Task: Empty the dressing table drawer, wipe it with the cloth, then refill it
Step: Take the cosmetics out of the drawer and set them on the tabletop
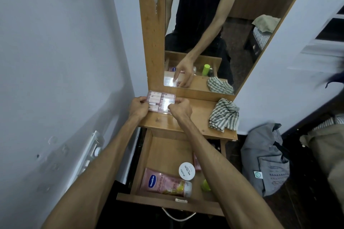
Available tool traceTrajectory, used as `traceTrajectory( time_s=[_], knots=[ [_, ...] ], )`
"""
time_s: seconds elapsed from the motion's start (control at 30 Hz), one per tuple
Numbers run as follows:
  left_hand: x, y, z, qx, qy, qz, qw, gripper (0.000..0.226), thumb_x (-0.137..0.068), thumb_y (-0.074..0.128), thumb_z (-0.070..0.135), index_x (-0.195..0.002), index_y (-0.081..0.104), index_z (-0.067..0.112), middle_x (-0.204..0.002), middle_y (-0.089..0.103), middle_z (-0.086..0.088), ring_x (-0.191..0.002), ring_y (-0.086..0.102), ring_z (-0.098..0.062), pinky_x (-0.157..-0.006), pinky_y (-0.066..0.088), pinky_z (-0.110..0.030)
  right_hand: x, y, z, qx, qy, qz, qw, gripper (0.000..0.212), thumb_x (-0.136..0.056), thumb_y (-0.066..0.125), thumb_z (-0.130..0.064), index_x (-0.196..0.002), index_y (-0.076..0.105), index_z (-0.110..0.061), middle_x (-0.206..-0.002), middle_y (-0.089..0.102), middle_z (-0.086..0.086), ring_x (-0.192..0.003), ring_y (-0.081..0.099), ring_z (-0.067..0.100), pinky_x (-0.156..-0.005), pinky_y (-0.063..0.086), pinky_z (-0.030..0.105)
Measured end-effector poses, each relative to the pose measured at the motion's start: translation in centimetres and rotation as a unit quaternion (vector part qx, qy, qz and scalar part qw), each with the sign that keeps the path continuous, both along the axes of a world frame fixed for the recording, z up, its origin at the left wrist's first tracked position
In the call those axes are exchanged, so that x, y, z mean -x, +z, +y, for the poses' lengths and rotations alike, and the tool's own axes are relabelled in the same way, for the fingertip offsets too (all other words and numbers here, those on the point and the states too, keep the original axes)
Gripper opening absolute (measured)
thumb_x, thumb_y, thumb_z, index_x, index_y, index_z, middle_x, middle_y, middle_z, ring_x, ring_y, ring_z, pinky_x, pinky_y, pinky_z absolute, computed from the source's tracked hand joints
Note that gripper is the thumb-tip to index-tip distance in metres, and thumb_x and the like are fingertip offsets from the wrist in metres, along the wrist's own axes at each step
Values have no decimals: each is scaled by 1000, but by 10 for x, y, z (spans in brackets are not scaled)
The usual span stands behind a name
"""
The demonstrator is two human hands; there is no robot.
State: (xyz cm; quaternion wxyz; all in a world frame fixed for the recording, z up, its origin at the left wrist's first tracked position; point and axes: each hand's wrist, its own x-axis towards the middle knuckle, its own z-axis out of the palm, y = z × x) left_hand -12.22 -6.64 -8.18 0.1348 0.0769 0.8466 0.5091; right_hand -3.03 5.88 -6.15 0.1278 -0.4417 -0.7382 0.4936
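Both hands, left hand (138, 107) and right hand (179, 108), grip the clear plastic box of pink bottles (161, 103) at twelve o'clock (long axis crosswise); the open wooden drawer (163, 152) lies at six.

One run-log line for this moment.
stage: emptying | both hands hold clear case on tabletop | drawer open, Vaseline tube inside | cloth unused

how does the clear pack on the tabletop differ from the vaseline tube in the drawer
The clear pack sits up on the tabletop, while the Vaseline tube lies down in the open drawer.
The pack is gripped at both ends by the left hand and right hand; the tube is untouched.
The pack is a flat, see-through rectangle with several small items inside; the tube is one opaque, rounded piece.
Both look pink.
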Motion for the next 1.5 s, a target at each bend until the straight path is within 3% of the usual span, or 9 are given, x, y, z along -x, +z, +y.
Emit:
traceTrajectory(
  time_s=[0.17,0.33,0.6,0.73,0.97,1.1,1.3,1.37,1.5],
  knots=[
    [-19,1,-5,-1,87,34,996,39,-91,62,18,-130,64,13,-118,66,-4,-109,63,-22,-93,50,-31,-22,0,-5,-42,9,30,999,34,-80,73,-17,-113,73,-11,-99,76,3,-96,69,20,-88,51,29],
    [-70,0,-23,-89,148,66,983,23,-81,57,18,-94,75,21,-96,72,6,-88,67,-12,-84,58,-35,-67,-4,-22,-44,16,70,996,20,-81,69,-15,-99,78,-19,-89,76,-4,-86,70,12,-91,56,33],
    [-141,-22,-46,-7,-13,23,1000,20,-90,63,9,-91,77,23,-98,73,8,-95,64,-9,-86,47,-26,-139,-24,-40,-80,97,15,992,13,-81,67,-20,-84,79,-24,-77,76,-13,-77,70,2,-81,60,32],
    [-168,-37,-42,60,-118,-40,990,16,-96,62,17,-105,75,21,-105,68,10,-96,59,-4,-72,39,-14,-167,-28,-35,-111,100,-41,988,11,-79,66,-20,-80,77,-22,-74,74,-10,-73,69,7,-76,56,27],
    [-195,-46,1,88,-156,-88,980,7,-87,69,25,-91,75,23,-94,74,6,-94,66,-11,-85,52,-27,-193,-24,-16,-182,68,-98,976,14,-88,63,-27,-87,74,-19,-84,76,-5,-78,72,15,-76,59,33],
    [-201,-51,29,120,-143,-113,976,23,-72,68,46,-83,72,26,-87,75,5,-83,69,-14,-77,58,-34,-202,-13,-4,-192,61,-116,973,18,-94,61,-25,-88,73,-14,-68,59,-13,-59,59,5,-54,37,11],
    [-209,-48,53,246,-207,-68,945,32,-71,67,47,-72,69,15,-78,71,-4,-83,69,-26,-65,48,-29,-199,-17,13,-223,100,-181,953,20,-92,60,-24,-97,74,-11,-91,69,8,-94,66,30,-78,48,32],
    [-209,-48,52,289,-245,-46,924,38,-69,70,49,-82,73,13,-83,71,-3,-89,68,-25,-69,50,-28,-194,-23,13,-250,127,-197,939,25,-94,55,-28,-89,71,-9,-89,71,11,-90,67,33,-76,50,36],
    [-207,-59,39,353,-287,-14,891,74,-65,79,53,-124,61,11,-131,55,-11,-125,51,-28,-101,47,-36,-179,-34,5,-285,192,-241,908,18,-95,58,-23,-95,69,-9,-99,71,12,-93,68,33,-74,52,38]
  ],
)
